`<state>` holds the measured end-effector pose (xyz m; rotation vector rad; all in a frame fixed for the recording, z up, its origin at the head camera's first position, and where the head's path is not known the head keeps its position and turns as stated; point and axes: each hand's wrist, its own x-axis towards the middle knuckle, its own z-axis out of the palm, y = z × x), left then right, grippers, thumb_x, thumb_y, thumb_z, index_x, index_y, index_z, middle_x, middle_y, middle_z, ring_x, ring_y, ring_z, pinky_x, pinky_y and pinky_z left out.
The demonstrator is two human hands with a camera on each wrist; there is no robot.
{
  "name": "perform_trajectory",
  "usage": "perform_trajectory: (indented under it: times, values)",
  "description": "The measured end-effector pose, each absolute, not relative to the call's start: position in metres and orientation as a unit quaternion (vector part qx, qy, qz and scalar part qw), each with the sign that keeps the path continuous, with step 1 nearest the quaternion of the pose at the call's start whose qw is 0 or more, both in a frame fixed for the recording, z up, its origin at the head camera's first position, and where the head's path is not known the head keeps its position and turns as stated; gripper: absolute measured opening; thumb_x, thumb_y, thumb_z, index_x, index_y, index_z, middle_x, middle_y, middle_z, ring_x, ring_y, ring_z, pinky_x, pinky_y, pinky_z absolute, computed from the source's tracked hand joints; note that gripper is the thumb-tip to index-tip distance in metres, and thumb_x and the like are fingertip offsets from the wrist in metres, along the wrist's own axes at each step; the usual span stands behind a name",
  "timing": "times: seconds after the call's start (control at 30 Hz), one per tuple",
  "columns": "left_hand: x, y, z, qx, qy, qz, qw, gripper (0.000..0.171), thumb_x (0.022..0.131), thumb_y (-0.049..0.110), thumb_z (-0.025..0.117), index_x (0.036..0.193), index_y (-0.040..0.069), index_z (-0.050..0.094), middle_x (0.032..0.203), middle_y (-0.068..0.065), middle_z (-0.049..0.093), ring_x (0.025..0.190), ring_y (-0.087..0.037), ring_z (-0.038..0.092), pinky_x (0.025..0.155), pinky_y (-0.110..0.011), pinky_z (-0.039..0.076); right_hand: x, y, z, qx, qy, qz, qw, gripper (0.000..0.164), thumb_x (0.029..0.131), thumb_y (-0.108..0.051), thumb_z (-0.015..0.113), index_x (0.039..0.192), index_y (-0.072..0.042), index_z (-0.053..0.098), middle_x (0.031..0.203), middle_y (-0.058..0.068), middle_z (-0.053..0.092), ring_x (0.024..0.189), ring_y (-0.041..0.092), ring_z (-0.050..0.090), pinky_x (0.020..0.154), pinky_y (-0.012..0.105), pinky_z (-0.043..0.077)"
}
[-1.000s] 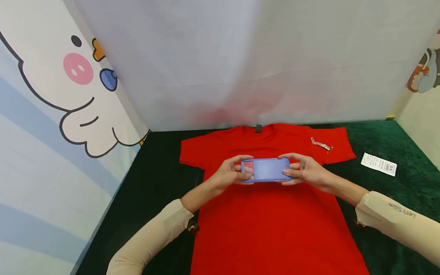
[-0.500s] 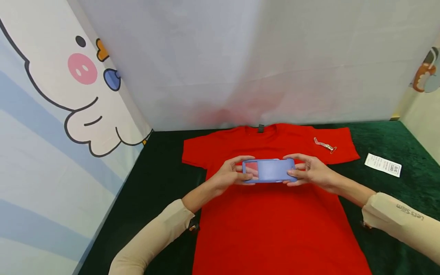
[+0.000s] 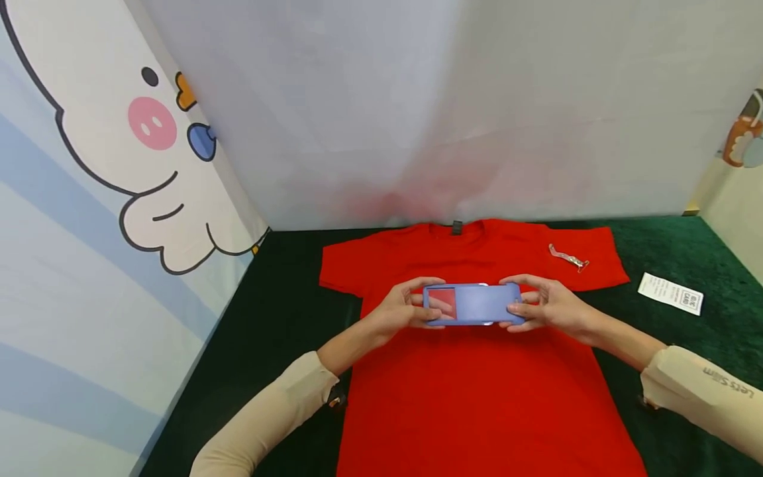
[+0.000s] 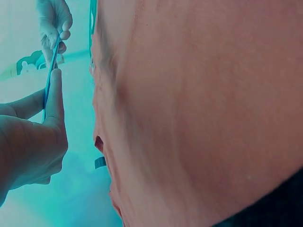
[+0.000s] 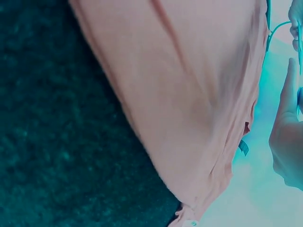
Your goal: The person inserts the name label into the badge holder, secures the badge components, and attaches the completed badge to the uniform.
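A light-blue card holder [image 3: 484,305] is held level over a red T-shirt [image 3: 477,397] in the head view. It looks like two sliding parts, with a see-through opening [image 3: 442,303] at the left end showing red and fingers behind. My left hand [image 3: 396,308] pinches the left end between thumb and fingers. My right hand [image 3: 554,309] pinches the right end, thumb on the front. From the left wrist view the card holder [image 4: 52,80] shows edge-on. In the right wrist view, the right hand [image 5: 289,137] is partly cut off by the frame edge.
A badge strap clip [image 3: 569,258] lies on the shirt's right sleeve. To its right, a white printed card [image 3: 670,293] rests on the dark green cloth [image 3: 286,305]. A pale curtain [image 3: 357,112] stands behind, and a cartoon-printed panel [image 3: 89,265] on the left.
The right hand has drawn the holder's right part to the right, so the holder is longer and the opening at its left end wider. The whole scene has shifted slightly right.
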<state>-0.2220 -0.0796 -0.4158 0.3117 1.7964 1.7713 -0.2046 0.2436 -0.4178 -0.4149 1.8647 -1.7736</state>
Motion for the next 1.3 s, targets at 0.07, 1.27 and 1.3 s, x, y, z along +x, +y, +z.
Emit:
perform_trajectory:
  times: [0.07,1.27,1.3]
  values:
    - [-0.222,-0.080,-0.416,0.124,0.675,0.666,0.293,0.060,0.099,0.001,0.062,0.155,0.009,0.042,0.124,-0.020,0.073,0.106,-0.026,0.074,0.094,-0.041,0.060,-0.204,0.245,-0.417,-0.151,0.691,-0.656,0.263,0.063,0.103,-0.009,0.060,0.154,0.006,0.025,0.119,0.006,0.069,0.101,0.031,0.076,0.090,0.045,0.059]
    - [-0.224,-0.100,-0.417,0.085,0.670,0.683,0.278,0.051,0.101,-0.001,0.059,0.149,0.013,0.048,0.121,-0.017,0.074,0.103,-0.024,0.077,0.093,-0.038,0.060,-0.212,0.318,-0.422,-0.072,0.652,-0.722,0.218,0.044,0.101,0.004,0.056,0.124,-0.032,0.064,0.108,0.002,0.075,0.090,0.024,0.077,0.081,0.036,0.064]
    - [-0.224,-0.100,-0.417,0.085,0.671,0.682,0.278,0.051,0.101,-0.001,0.059,0.149,0.013,0.049,0.122,-0.017,0.074,0.103,-0.025,0.077,0.093,-0.038,0.060,-0.213,0.321,-0.424,-0.057,0.650,-0.725,0.220,0.043,0.101,0.004,0.056,0.122,-0.033,0.064,0.106,0.003,0.075,0.089,0.024,0.077,0.081,0.036,0.064]
